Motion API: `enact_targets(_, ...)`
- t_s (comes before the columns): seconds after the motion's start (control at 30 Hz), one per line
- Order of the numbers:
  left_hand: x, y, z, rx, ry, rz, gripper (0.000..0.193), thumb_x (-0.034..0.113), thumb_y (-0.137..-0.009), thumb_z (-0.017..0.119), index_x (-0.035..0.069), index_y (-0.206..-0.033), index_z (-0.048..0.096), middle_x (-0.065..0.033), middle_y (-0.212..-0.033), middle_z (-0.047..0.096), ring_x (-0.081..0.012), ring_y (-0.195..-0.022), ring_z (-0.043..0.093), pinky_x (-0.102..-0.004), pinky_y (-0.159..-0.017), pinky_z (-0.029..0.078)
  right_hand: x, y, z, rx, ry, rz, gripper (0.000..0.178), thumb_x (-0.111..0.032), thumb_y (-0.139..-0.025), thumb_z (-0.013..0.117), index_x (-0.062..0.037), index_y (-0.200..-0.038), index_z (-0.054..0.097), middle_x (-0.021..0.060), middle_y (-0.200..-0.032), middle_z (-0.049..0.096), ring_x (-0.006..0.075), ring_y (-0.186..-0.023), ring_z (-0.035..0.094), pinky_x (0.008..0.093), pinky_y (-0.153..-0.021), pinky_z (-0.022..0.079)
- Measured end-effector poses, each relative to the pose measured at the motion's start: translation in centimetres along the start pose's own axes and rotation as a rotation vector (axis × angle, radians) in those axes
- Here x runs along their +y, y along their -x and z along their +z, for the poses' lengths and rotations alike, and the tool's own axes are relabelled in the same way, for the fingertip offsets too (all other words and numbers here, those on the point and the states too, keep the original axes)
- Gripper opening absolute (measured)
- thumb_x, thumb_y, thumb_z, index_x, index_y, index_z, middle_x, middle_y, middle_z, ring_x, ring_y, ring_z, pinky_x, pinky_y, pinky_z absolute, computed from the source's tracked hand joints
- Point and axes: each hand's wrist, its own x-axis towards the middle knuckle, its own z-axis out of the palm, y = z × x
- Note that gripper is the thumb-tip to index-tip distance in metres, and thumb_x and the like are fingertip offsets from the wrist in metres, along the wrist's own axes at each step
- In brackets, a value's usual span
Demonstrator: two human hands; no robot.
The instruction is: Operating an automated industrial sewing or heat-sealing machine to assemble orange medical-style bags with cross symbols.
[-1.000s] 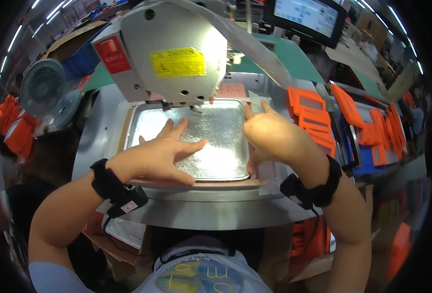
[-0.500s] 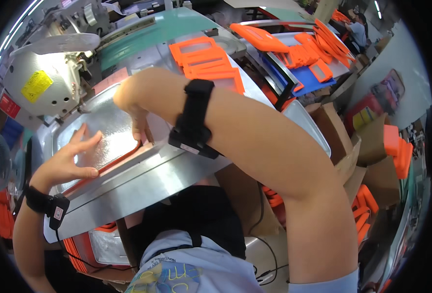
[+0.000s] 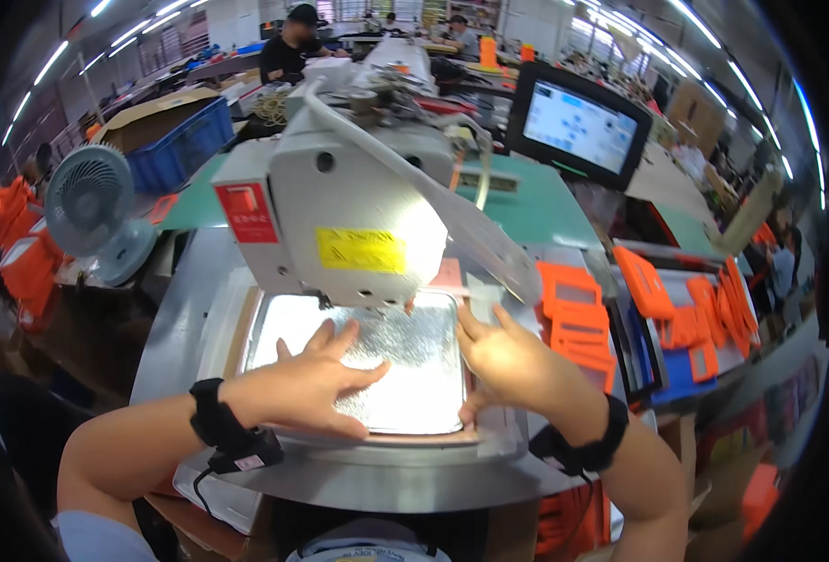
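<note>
A silver foil-faced panel (image 3: 414, 375) with rounded corners lies flat on the metal bed of a sewing machine (image 3: 340, 206), under its head. My left hand (image 3: 316, 379) rests on the foil near its left side, open, fingers spread and thumb toward the near edge. At the panel's right edge is my right hand (image 3: 518, 365), also open. Its fingers stretch toward the far right corner and its thumb points down to the near right corner. The needle area is mostly hidden behind the machine head.
Orange frame-shaped pieces (image 3: 574, 318) lie right of the panel, with more on a side table. A screen (image 3: 578, 126) stands behind at right. To the left are a fan (image 3: 91, 201) and a blue crate (image 3: 180, 140). A person (image 3: 288, 47) sits far back.
My view has swung up and around to face the machine squarely. My right hand has shifted from above the panel's far side to its right edge; the left stays on the foil.
</note>
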Motion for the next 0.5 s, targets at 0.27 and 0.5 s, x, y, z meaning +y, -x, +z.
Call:
enact_targets(0.27, -0.5, 0.2, -0.3, 0.011, -0.021, 0.039, 0.084, 0.053, -0.077, 0.074, 0.026, -0.149, 0.042, -0.0386, -0.155, 0.009, -0.0614, -0.142, 0.006, -0.0786, -0.101, 0.021, 0.6, 0.0, 0.6, 0.106, -0.036, -0.119, 0.119, -0.057, -0.057, 0.081, 0.0198, -0.137, 0.037, 0.0394, -0.143, 0.036, 0.0369, -0.120, 0.057, 0.0493, -0.116, 0.029)
enact_targets(0.5, -1.2, 0.5, 0.6, 0.080, -0.006, 0.079, 0.081, 0.055, -0.079, 0.072, 0.025, -0.149, 0.042, -0.0401, -0.154, 0.010, -0.0626, -0.141, 0.004, -0.0807, -0.101, 0.018, 0.1, -0.2, -0.3, 0.070, 0.049, -0.121, 0.113, -0.060, -0.058, 0.077, 0.0206, -0.130, 0.045, 0.0397, -0.140, 0.040, 0.0366, -0.120, 0.058, 0.0494, -0.115, 0.030)
